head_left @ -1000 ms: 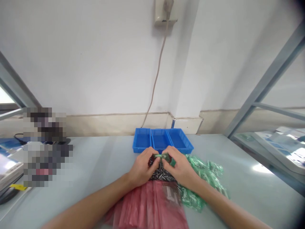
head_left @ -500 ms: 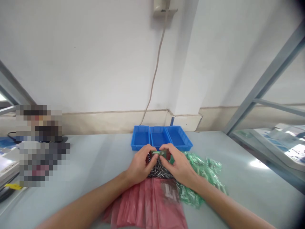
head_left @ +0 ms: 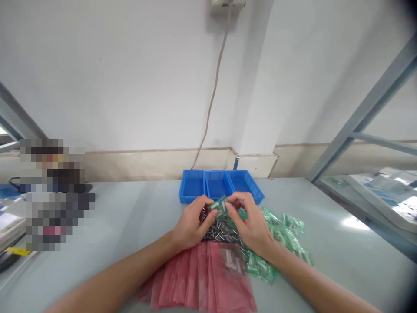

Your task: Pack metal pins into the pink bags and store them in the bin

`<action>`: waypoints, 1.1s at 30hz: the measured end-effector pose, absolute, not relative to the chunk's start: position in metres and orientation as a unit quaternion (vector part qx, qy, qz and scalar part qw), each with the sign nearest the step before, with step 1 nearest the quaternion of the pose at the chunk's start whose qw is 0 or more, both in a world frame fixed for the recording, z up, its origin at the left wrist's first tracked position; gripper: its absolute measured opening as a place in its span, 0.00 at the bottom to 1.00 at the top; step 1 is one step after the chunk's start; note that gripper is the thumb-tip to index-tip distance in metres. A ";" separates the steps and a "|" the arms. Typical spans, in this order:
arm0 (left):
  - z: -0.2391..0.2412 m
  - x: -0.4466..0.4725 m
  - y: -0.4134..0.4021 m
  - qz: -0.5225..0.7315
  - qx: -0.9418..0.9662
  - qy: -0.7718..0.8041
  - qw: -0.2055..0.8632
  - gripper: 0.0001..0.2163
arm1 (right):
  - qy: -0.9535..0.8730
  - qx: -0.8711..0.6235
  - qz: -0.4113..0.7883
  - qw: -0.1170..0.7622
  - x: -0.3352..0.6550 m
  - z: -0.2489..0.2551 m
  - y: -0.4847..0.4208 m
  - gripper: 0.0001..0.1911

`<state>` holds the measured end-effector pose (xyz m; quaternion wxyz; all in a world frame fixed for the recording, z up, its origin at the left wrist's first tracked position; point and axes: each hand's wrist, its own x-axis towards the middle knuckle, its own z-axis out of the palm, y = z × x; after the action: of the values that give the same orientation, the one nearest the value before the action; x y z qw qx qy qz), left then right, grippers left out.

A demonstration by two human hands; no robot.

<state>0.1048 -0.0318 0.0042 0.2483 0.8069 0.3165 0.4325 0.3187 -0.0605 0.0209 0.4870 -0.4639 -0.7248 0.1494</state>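
Observation:
Between my two hands is a small green plastic bag (head_left: 219, 206) with pale pieces inside. My left hand (head_left: 194, 221) pinches its left end between thumb and fingers. At the other end, my right hand (head_left: 249, 219) pinches the bag the same way. Just beneath them lies a heap of metal screws or pins (head_left: 221, 231), partly covered by my hands; their exact kind is too small to tell. Overlapping pink plastic bags (head_left: 202, 278) lie in front of the heap. Several filled green bags (head_left: 283, 234) are piled beside and partly behind my right forearm.
Three joined blue trays (head_left: 219, 187) stand behind my hands, near the wall. A grey metal frame (head_left: 345, 113) rises on the right. At the far left sit a blurred-out area and a yellow tag (head_left: 18, 251) near cables.
The green bag has turned and tilted, so more of its face shows. My right hand has shifted slightly right, its fingers lifting. The left hand stays almost in place.

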 end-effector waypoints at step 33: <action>0.012 0.107 -0.033 0.430 0.833 0.262 0.230 0.08 | -0.751 -0.481 0.184 0.414 0.334 0.035 -0.047 0.10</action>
<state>0.1066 -0.0328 0.0123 0.2304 0.8325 0.2621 0.4303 0.3341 -0.0474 0.0345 0.4140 -0.4810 -0.7507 0.1835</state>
